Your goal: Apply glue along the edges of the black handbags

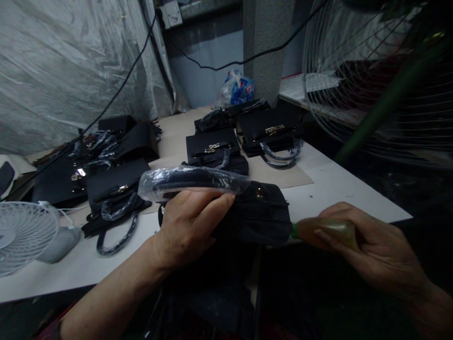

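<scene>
Dim workshop corner, plastic sheeting (71, 61) hung along the back wall, a black cable (116, 89) slung across it, and a white worktop (339, 184) running out in front. Up close now: the left hand (187, 222) has its grip closed over a black handbag (262, 212), fingers wrapped across the top just under the plastic-wrapped handle (191, 182), holding the bag above the near edge of the worktop. The bag's long axis runs left to right across the view, dipping a touch to the right. And at that right end comes the right hand (371, 255), its grip closed round a brownish squeeze bottle (329, 231), lying sideways, green nozzle (293, 230) pointing left and touching or just short of the bag's end, hard to call in this light. So the right hand is the nearer one to that end; the left holds the bag's left half.

Behind, more black handbags (212, 148) lie in rows, some on a sheet of brown card (283, 172), with gold clasps showing. A small white desk fan (21, 236) stands at far left, a big fan grille (382, 85) looms at upper right, and a blue-and-white plastic bag (239, 89) sits at the back
</scene>
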`<act>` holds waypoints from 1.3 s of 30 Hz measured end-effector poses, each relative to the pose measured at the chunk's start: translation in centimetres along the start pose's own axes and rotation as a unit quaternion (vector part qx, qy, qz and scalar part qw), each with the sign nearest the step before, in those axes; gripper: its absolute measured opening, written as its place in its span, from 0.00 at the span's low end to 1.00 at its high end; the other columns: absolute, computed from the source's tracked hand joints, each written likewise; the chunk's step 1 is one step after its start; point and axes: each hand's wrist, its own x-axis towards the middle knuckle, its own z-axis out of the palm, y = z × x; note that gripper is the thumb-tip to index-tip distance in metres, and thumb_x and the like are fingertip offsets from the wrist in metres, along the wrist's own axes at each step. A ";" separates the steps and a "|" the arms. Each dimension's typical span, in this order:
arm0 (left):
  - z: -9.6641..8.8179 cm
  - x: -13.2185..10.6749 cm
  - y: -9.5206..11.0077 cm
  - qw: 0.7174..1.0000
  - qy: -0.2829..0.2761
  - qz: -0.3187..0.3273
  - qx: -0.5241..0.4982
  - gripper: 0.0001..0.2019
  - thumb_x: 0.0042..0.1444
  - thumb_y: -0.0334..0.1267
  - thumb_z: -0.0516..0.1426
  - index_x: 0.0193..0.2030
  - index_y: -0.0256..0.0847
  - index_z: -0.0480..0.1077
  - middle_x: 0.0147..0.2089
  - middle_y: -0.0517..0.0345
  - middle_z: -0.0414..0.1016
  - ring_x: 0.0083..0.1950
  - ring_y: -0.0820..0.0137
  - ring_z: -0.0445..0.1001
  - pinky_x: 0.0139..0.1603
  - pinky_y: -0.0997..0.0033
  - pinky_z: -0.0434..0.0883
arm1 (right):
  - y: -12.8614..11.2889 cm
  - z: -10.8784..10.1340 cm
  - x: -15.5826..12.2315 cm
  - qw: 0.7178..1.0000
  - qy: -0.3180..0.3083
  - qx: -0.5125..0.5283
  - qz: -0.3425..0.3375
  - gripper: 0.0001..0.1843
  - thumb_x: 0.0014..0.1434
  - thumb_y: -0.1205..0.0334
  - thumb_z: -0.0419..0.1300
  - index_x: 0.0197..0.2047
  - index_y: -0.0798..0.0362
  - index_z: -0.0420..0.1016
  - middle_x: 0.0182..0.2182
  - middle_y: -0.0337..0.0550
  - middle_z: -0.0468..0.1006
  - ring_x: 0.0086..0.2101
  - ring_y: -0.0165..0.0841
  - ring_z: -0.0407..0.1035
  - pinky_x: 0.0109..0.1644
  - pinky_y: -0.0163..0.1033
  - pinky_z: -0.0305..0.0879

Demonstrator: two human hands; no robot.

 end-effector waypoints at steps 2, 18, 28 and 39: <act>0.0 0.0 0.1 1.000 -0.001 0.000 0.005 0.16 0.61 0.25 0.57 0.55 0.37 0.72 0.46 0.50 0.83 0.46 0.63 0.82 0.45 0.66 0.80 | -0.1 -0.1 0.1 1.000 0.013 -0.002 0.005 0.07 0.73 0.54 0.64 0.42 0.46 0.75 0.34 0.34 0.79 0.27 0.30 0.74 0.29 0.32 0.68; -0.4 -0.1 0.1 1.000 0.005 -0.007 0.030 0.15 0.60 0.26 0.57 0.53 0.40 0.74 0.43 0.54 0.83 0.41 0.64 0.82 0.41 0.68 0.78 | 0.7 0.1 0.5 0.998 -0.033 0.048 0.002 0.04 0.70 0.59 0.63 0.43 0.49 0.76 0.35 0.39 0.78 0.30 0.34 0.74 0.33 0.36 0.69; -0.6 -0.5 0.0 0.999 -0.014 -0.013 0.045 0.17 0.59 0.26 0.55 0.54 0.42 0.73 0.42 0.55 0.82 0.41 0.64 0.82 0.40 0.68 0.78 | 0.2 -0.1 0.3 0.997 0.034 0.067 0.018 0.06 0.71 0.59 0.64 0.41 0.49 0.75 0.34 0.38 0.77 0.29 0.32 0.72 0.32 0.36 0.68; -0.2 0.5 0.2 0.999 -0.029 0.021 0.011 0.16 0.61 0.28 0.54 0.55 0.41 0.73 0.40 0.56 0.82 0.38 0.64 0.81 0.37 0.67 0.77 | -0.6 0.9 -1.0 0.996 0.003 0.088 0.028 0.07 0.72 0.56 0.63 0.42 0.47 0.76 0.34 0.38 0.78 0.27 0.33 0.73 0.28 0.36 0.69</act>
